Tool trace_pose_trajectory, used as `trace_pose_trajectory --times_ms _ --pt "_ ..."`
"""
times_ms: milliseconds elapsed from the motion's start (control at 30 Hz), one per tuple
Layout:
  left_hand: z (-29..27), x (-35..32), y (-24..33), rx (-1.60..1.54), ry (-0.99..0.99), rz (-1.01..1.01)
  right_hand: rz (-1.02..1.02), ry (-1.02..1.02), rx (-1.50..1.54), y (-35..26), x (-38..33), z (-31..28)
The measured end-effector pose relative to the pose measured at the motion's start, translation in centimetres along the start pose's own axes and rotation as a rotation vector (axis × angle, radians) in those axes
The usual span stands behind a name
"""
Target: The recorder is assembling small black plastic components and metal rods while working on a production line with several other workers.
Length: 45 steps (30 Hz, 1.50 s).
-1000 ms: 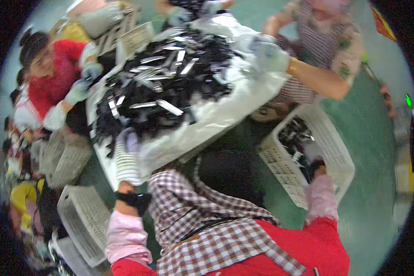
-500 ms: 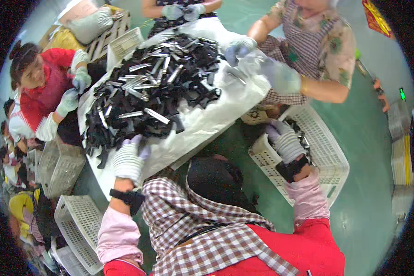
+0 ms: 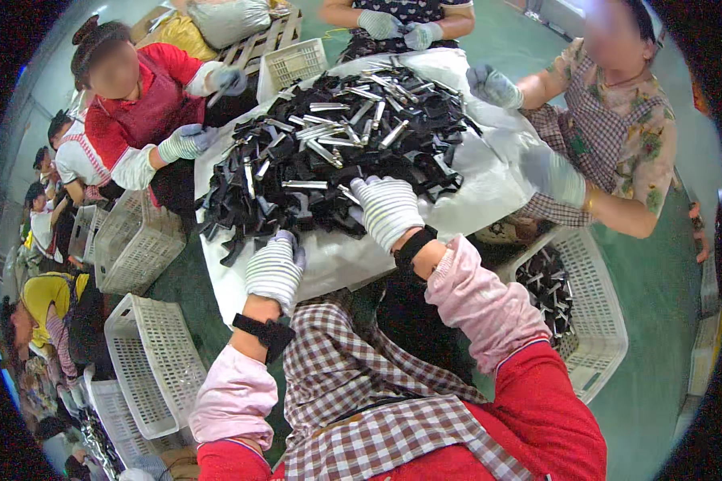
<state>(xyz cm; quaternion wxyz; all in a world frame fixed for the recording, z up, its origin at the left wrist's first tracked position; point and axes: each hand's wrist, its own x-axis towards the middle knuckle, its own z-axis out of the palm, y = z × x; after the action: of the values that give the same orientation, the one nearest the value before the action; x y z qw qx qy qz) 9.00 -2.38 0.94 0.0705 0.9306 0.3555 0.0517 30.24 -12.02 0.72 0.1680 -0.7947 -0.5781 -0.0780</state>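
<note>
My gloved left hand (image 3: 274,268) curled at the near edge of the pile of black and silver strips (image 3: 337,156), grasp hidden so I cannot tell, my right hand (image 3: 387,210) spread loose on the pile, nothing gripped, white sheet (image 3: 489,172) beneath, 1 white basket (image 3: 598,321) right

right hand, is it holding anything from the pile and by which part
Cannot be told: the gloved right hand lies palm down on the pile of black and silver pieces, fingers hidden.
</note>
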Motion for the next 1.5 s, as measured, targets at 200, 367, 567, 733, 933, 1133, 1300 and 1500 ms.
trace_pose_trajectory --times_ms 200,367,567,733,933,1133,1300,1500 --pt "-0.7 -1.5 0.3 -0.312 0.068 -0.104 0.041 0.184 0.126 1.3 0.8 1.4" --pt "-1.1 -3.0 -0.1 -0.438 0.143 -0.055 0.041 0.433 0.531 1.2 -0.2 -0.5" --pt "-3.2 -4.7 3.0 -0.9 0.038 0.009 -0.285 0.113 0.747 -4.6 -4.5 -4.9" --pt "-3.6 -5.8 4.2 -1.58 -0.003 -0.232 -0.17 0.068 0.817 -5.9 -7.4 -5.5" --pt "-2.9 -6.6 7.8 -2.058 0.069 -0.652 -0.153 -0.113 0.627 -8.1 -9.7 -6.7" --pt "-2.2 -6.3 7.8 -1.855 0.168 -0.562 -0.181 -0.007 0.592 -7.9 -10.4 -6.7" --pt "-1.6 -7.1 7.6 -2.103 -0.328 -0.9 -0.295 -0.006 0.31 -8.4 -11.0 -7.5" --pt "-1.9 -7.2 7.1 -1.891 -0.144 -0.861 -0.227 0.059 0.506 -7.5 -11.2 -7.1"
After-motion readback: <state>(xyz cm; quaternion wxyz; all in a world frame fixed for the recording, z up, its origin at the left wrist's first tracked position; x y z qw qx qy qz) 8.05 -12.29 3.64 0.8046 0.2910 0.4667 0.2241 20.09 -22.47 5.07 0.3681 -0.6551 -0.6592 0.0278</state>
